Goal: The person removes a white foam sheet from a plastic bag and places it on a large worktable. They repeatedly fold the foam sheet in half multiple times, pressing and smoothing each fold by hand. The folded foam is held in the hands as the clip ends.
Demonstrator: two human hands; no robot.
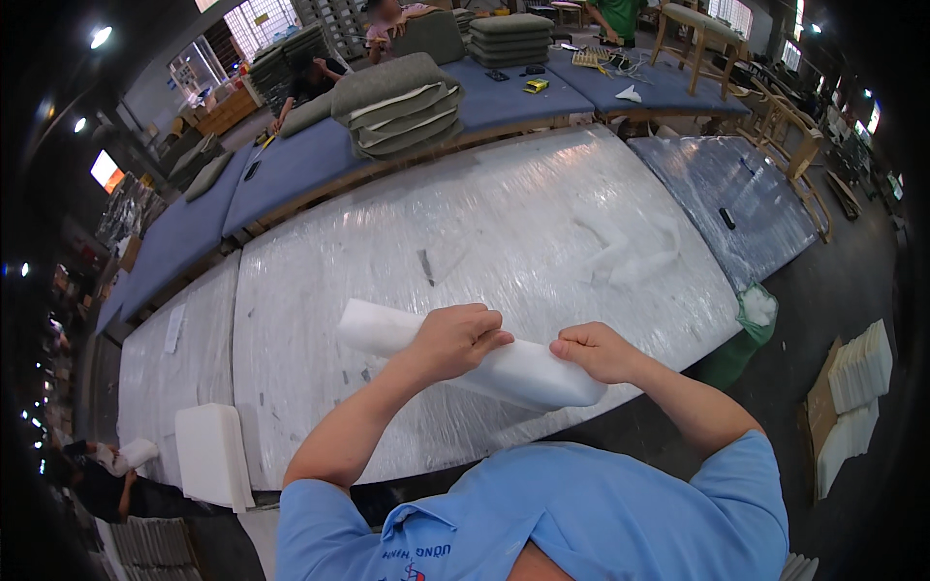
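A rolled white foam sheet [528, 373] is held across in front of me, just above the near edge of a large table wrapped in clear plastic [484, 223]. My left hand [457, 339] grips the roll near its middle, fingers curled over the top. My right hand [593, 351] is closed on the roll's right end. The roll's left end sticks out past my left hand. A loose strip of white foam [630, 254] lies on the table farther right.
A white foam block [211, 455] rests at the table's near left. Stacked grey cushions [399, 105] sit on blue-covered tables [300, 165] behind, where other people work. A green bin with foam scraps [751, 320] and stacked white sheets [857, 387] stand on the floor to the right.
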